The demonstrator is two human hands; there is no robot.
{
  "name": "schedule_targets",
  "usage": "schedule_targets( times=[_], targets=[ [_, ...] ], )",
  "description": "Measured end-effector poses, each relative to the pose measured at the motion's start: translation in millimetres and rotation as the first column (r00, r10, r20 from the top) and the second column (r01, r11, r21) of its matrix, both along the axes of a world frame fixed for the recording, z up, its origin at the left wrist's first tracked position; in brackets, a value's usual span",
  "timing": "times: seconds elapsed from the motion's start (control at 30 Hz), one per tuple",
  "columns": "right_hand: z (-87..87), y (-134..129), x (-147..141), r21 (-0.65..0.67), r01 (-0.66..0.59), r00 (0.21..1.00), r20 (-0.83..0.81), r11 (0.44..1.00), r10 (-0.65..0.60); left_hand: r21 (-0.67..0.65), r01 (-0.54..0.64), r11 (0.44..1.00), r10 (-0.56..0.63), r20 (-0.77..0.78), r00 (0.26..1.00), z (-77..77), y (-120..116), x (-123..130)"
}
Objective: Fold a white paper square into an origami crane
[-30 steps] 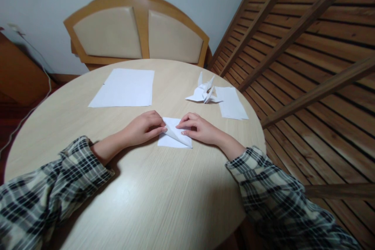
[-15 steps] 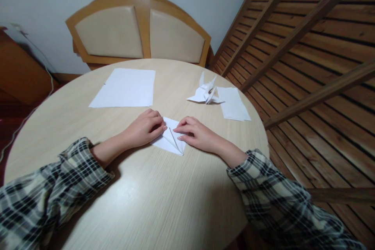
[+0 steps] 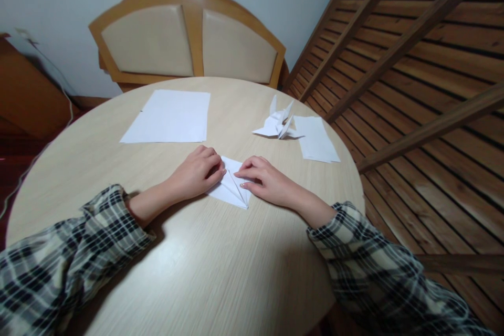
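A small folded white paper lies on the round wooden table, with creases and flaps meeting at its near corner. My left hand rests on the paper's left part, its thumb and curled fingers closed at a flap. On the right side, my right hand touches the paper with thumb and forefinger a little apart. The paper's outer corners are partly hidden under both hands.
Folded white paper cranes stand at the back right, beside some white paper. Larger white sheets lie at the back left. Behind the table is a chair back; wooden slats rise on the right.
The view has shifted very slightly. Both hands stay on the folded paper in nearly the same pose.
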State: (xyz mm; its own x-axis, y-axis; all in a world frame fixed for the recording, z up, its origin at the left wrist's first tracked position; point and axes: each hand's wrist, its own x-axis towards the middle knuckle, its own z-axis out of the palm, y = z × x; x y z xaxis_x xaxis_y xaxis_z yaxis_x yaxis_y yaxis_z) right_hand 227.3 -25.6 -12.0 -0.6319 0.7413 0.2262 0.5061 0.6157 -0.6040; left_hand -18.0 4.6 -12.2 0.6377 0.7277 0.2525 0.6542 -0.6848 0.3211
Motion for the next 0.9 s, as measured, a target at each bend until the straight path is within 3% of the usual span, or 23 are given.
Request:
schedule_targets(
  times=[0.9],
  targets=[
    [-0.6,0.6,1.1,0.027,-0.008,1.0,0.016,1.0,0.008,0.028,-0.029,0.999,0.028,0.005,1.0,-3.6,-3.1,3.4]
  ],
)
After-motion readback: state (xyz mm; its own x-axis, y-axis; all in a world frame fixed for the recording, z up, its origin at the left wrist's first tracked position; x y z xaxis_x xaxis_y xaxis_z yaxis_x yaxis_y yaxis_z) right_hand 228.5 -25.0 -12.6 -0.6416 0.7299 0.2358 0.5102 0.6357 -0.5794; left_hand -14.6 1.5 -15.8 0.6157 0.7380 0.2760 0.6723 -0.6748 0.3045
